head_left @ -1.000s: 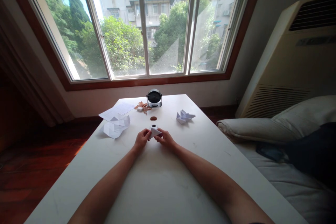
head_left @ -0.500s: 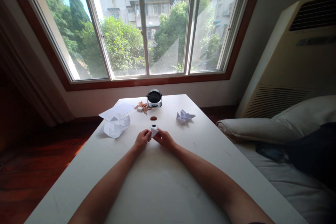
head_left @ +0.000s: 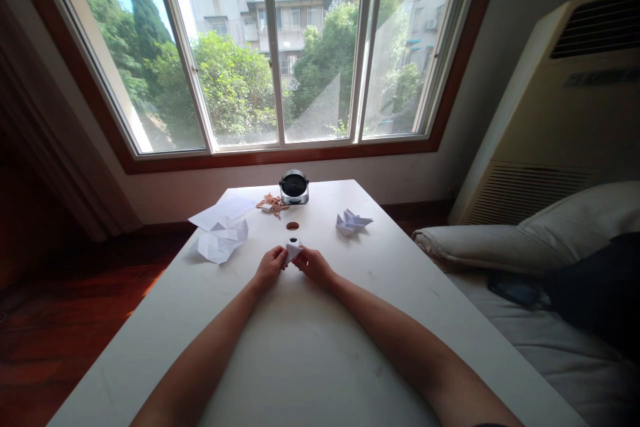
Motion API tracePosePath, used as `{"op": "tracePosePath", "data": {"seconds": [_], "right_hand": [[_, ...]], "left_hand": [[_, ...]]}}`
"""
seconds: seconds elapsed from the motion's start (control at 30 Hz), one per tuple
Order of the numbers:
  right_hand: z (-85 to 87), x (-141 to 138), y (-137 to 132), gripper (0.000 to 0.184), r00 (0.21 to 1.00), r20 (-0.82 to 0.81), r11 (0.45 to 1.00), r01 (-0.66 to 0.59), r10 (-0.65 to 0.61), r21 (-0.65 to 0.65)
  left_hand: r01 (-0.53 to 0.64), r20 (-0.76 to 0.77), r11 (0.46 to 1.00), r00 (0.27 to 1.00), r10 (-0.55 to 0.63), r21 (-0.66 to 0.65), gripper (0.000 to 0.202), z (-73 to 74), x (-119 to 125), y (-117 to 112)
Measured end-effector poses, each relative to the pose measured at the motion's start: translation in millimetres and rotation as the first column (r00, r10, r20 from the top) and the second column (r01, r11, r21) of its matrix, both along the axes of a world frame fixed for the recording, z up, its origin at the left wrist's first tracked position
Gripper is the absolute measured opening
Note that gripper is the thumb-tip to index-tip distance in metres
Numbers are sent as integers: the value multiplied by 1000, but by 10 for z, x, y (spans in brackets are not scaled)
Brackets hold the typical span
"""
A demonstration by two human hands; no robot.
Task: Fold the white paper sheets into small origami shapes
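Note:
Between my two hands is a small piece of folded white paper [head_left: 293,252], roughly triangular, held above the white table [head_left: 310,347]. My left hand [head_left: 273,262] pinches its left side, and my right hand [head_left: 315,263] grips the right side with bent fingers. Just behind the paper stands a small round white object with a dark centre [head_left: 293,241], partly covered by the paper. To the right lie folded white paper pieces [head_left: 353,221] with pointed tips. Creased, unfolded white paper [head_left: 220,241] rests to the left.
A printed or written sheet [head_left: 225,208] lies under the creased paper. At the far edge are a black and silver round device [head_left: 294,187] and a tangled orange cord [head_left: 273,205]. A round hole [head_left: 293,226] pierces the tabletop. A sofa [head_left: 480,250] stands to the right.
The folded paper has shifted and turned very slightly between my fingers. Both hands stay almost in the same place.

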State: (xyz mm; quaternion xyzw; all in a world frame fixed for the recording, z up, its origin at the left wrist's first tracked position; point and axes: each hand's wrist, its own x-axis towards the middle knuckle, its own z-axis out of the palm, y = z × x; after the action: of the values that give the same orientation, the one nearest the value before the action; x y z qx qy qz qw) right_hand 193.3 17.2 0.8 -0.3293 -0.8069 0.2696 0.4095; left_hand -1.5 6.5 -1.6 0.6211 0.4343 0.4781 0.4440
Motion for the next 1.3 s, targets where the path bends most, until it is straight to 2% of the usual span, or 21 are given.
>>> {"op": "tracePosePath", "data": {"seconds": [0.2,0.43,0.77,0.97,1.3], "right_hand": [[-22,4,15,6,1000,-3,1000,-1,1,-15],[-80,4,52,11,999,28,999,34,-34,-20],[-44,2,45,15,999,26,999,-24,25,-39],[-46,-5,54,15,999,39,999,-10,12,-34],[-61,-4,49,10,998,43,998,48,-46,-47]], "left_hand": [[-8,-12,1000,1000,8,-2,41,-21,-1,5],[2,-20,1000,1000,-2,6,40,-34,-4,16],[-12,-70,999,997,14,31,37,-25,-2,11],[-22,-113,999,993,27,49,37,-18,-1,-1],[-16,-102,999,995,19,35,38,-7,6,-10]]}}
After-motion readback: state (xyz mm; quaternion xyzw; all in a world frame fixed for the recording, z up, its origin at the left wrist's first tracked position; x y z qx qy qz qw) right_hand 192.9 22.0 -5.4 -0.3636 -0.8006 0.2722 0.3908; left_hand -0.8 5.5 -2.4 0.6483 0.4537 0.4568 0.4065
